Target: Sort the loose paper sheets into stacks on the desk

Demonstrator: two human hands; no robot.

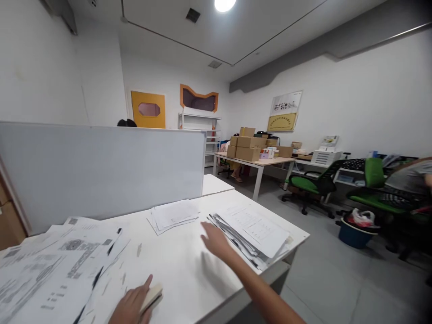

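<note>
My left hand is wrapped round a small beige stapler low on the white table, its index finger stretched forward along it. My right hand reaches over the table with fingers apart and nothing visible in them. Just right of it lies a thick stack of papers; I cannot tell whether the fingertips touch its edge. Farther back, a thinner pile of white sheets sits near the partition. Many printed sheets spread over the table's left side.
A pale partition runs along the table's back. To the right stand green chairs and a blue bin with a plastic bag. Cardboard boxes are stacked on another table. A person sits at far right.
</note>
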